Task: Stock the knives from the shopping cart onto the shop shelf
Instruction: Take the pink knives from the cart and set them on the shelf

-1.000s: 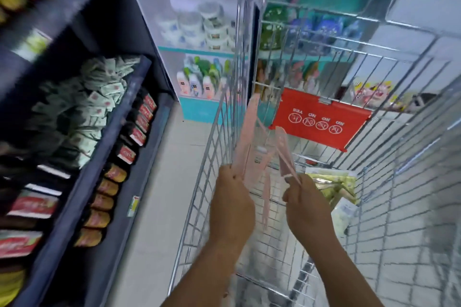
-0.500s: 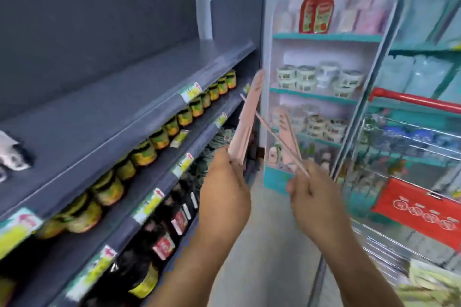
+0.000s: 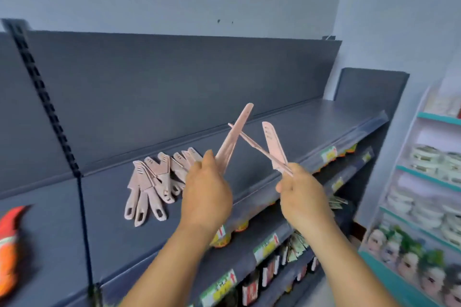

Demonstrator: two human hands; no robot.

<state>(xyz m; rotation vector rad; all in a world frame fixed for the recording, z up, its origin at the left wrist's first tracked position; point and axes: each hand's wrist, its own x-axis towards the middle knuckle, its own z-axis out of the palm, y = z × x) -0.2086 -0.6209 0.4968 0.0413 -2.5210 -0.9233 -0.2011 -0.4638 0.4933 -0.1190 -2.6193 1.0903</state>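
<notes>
Knives are now up at the shelf rather than over the shopping cart: a second ago both hands were lifting the pink knives out of the wire basket, half a second ago they were swinging toward the dark shelving, and now the cart is out of the picture altogether and the top shelf (image 3: pixel 311 129) fills the middle of the frame. The left hand (image 3: pixel 205 194) has its grip curled round the handles of a bunch of pink knives (image 3: pixel 233 139) whose sheathed blades point up and to the right; the right hand (image 3: pixel 303 194) pinches its own pink knives (image 3: pixel 273 144), one blade standing up and a thinner one slanting left so that it crosses the left-hand bunch in the centre of the frame. Both bundles hang in the air above the shelf board, not touching it. Left of centre, a pile of the same knives (image 3: pixel 154 179) already lies fanned on the shelf, handles toward the front edge. That suggests the carry is over and the placing step is at hand, most likely laying these beside the pile. At the far left edge a blurred red and orange object (image 3: pixel 10 244) sits on the neighbouring shelf section, and jars (image 3: pixel 220 240) stand on the level below.
</notes>
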